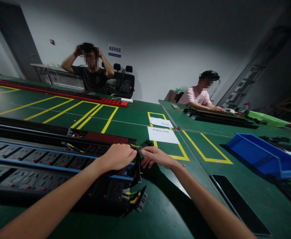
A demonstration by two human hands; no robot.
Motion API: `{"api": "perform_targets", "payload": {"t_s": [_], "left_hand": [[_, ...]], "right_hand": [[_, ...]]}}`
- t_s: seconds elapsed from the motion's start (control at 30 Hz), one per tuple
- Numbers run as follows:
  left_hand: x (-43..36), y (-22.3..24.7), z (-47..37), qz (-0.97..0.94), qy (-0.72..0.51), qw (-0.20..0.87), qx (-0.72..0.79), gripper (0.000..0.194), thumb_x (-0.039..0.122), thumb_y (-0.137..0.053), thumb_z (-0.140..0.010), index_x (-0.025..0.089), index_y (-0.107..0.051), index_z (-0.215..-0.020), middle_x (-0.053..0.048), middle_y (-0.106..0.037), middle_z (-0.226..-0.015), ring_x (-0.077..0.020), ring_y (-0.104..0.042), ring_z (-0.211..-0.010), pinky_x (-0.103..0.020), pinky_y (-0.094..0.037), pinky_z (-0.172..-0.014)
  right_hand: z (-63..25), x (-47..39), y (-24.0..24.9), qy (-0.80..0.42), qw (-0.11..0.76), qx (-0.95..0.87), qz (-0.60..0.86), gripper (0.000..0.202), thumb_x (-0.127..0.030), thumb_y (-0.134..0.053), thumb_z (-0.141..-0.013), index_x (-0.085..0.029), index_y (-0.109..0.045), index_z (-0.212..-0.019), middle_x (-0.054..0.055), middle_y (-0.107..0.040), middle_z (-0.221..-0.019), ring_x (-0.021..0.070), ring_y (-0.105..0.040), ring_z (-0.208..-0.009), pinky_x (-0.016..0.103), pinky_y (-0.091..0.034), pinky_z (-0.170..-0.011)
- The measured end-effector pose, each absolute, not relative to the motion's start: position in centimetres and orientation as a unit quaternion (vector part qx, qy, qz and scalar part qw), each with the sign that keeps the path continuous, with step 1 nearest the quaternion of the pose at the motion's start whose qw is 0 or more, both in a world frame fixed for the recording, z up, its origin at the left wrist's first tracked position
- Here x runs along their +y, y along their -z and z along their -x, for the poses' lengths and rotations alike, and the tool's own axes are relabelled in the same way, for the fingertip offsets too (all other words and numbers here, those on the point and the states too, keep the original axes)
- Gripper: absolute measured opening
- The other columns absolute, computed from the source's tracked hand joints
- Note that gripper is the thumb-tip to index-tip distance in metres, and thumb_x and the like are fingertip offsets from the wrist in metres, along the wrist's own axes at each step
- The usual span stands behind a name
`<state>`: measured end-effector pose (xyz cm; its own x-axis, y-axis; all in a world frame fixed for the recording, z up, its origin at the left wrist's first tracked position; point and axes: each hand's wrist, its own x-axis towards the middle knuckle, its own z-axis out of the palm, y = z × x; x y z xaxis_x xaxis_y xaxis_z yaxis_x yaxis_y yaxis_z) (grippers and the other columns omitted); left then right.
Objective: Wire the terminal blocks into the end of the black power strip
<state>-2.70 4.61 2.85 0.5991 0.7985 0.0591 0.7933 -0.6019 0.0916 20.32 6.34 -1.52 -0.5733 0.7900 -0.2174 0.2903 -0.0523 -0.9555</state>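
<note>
Socket strip (52,158) lies under left hand (118,156), beside right hand (157,156); both grips unclear.

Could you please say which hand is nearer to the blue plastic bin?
Right: the right hand is between the bin and the left hand, which is farther, at black socket strips.

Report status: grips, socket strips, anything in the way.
Left grip over socket strips, at their ends; right grip beside it, near black end piece. Exact hold unclear. Blue bin and phone off right, clear of both.
</note>
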Motion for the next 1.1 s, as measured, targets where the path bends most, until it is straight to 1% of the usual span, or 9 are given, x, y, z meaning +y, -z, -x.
{"api": "perform_targets", "payload": {"t_s": [0.2, 0.37, 0.47, 0.57, 0.83, 1.03, 1.1], "left_hand": [[4.4, -3.2, 2.7, -0.907, -0.031, 0.021, 0.419, 0.051, 0.035, -0.027, -0.105, 0.018, -0.072, -0.089, -0.012, -0.072, -0.095, -0.0284, -0.071, -0.082, -0.040, -0.051, -0.072], [4.5, -3.0, 3.1, -0.913, -0.027, 0.056, 0.404, 0.035, 0.024, -0.038, -0.098, 0.020, -0.072, -0.091, -0.010, -0.072, -0.099, -0.0260, -0.070, -0.086, -0.036, -0.051, -0.073], [4.7, -2.6, 3.3, -0.916, -0.026, 0.052, 0.397, 0.033, 0.018, -0.040, -0.095, 0.021, -0.072, -0.095, -0.009, -0.072, -0.102, -0.0256, -0.070, -0.086, -0.035, -0.051, -0.073], [4.9, -2.2, 3.3, -0.917, -0.026, 0.033, 0.396, 0.032, 0.017, -0.040, -0.095, 0.021, -0.072, -0.096, -0.010, -0.071, -0.103, -0.0254, -0.070, -0.084, -0.035, -0.051, -0.073], [4.8, -2.2, 3.1, -0.916, -0.022, 0.015, 0.400, 0.031, 0.015, -0.041, -0.093, 0.020, -0.072, -0.094, -0.011, -0.072, -0.102, -0.0262, -0.071, -0.084, -0.036, -0.052, -0.073], [4.7, -2.4, 3.1, -0.914, -0.023, 0.018, 0.405, 0.031, 0.015, -0.041, -0.094, 0.019, -0.071, -0.094, -0.011, -0.074, -0.100, -0.0281, -0.071, -0.086, -0.037, -0.052, -0.073], [4.8, -2.4, 3.0, -0.913, -0.025, 0.020, 0.406, 0.030, 0.015, -0.041, -0.094, 0.020, -0.071, -0.093, -0.010, -0.074, -0.098, -0.0276, -0.071, -0.086, -0.037, -0.052, -0.073]], "right_hand": [[-20.6, 6.3, 1.5, -0.642, 0.224, -0.637, 0.363, 0.055, -0.065, -0.070, -0.088, -0.017, -0.068, -0.115, 0.012, -0.080, -0.098, 0.0239, -0.078, -0.091, 0.032, -0.060, -0.072], [-21.1, 6.5, 2.0, -0.688, 0.217, -0.601, 0.344, 0.059, -0.055, -0.078, -0.087, -0.017, -0.065, -0.130, 0.013, -0.080, -0.104, 0.0249, -0.078, -0.096, 0.039, -0.061, -0.083], [-21.2, 6.5, 2.0, -0.705, 0.212, -0.585, 0.340, 0.059, -0.049, -0.081, -0.085, -0.017, -0.064, -0.132, 0.013, -0.080, -0.106, 0.0247, -0.077, -0.098, 0.041, -0.060, -0.087], [-21.1, 6.3, 1.8, -0.715, 0.215, -0.573, 0.338, 0.058, -0.042, -0.083, -0.084, -0.017, -0.063, -0.132, 0.011, -0.079, -0.108, 0.0232, -0.077, -0.097, 0.041, -0.059, -0.091], [-21.3, 6.3, 1.9, -0.732, 0.224, -0.561, 0.316, 0.056, -0.033, -0.083, -0.084, -0.016, -0.062, -0.133, 0.011, -0.078, -0.109, 0.0218, -0.076, -0.099, 0.039, -0.058, -0.092], [-21.4, 6.3, 1.8, -0.741, 0.226, -0.547, 0.317, 0.060, -0.036, -0.086, -0.080, -0.016, -0.063, -0.132, 0.011, -0.079, -0.108, 0.0217, -0.076, -0.098, 0.039, -0.057, -0.093], [-21.5, 6.3, 1.6, -0.732, 0.220, -0.558, 0.323, 0.060, -0.037, -0.085, -0.080, -0.017, -0.063, -0.132, 0.010, -0.079, -0.106, 0.0213, -0.075, -0.096, 0.038, -0.057, -0.091]]}}
